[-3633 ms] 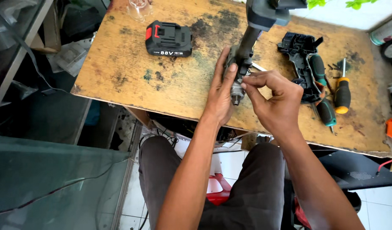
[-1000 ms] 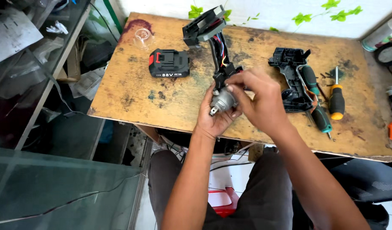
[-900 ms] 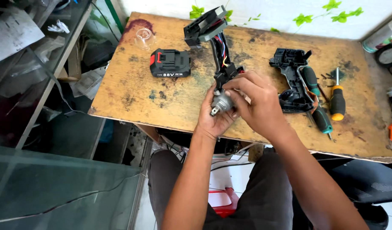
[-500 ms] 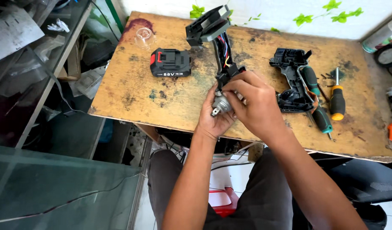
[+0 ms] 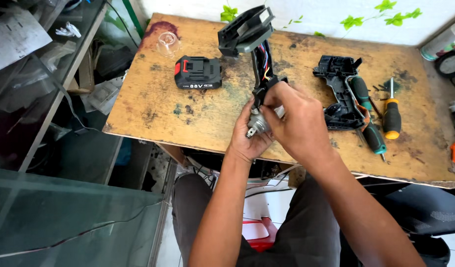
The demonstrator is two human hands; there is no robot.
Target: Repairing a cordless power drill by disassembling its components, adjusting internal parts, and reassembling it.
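Note:
Both of my hands hold an opened cordless drill body (image 5: 252, 54) above the front edge of a worn wooden table (image 5: 153, 113). My left hand (image 5: 249, 136) cups the metal motor and gearbox end (image 5: 257, 124) from below. My right hand (image 5: 296, 123) is closed over the top of that same motor end, hiding most of it. The black handle with coloured wires showing runs up and away to the battery foot at the top.
A black and red battery pack (image 5: 198, 72) lies left of the drill. The other black housing half (image 5: 338, 91), a green screwdriver (image 5: 371, 126) and an orange-handled screwdriver (image 5: 391, 113) lie right. A clear plastic cup (image 5: 167, 43) sits back left; a glass shelf (image 5: 54, 217) stands lower left.
The drill's handle has swung from pointing off the far edge to standing over the table, and my right hand has closed further over the motor end. Over the last second little moves.

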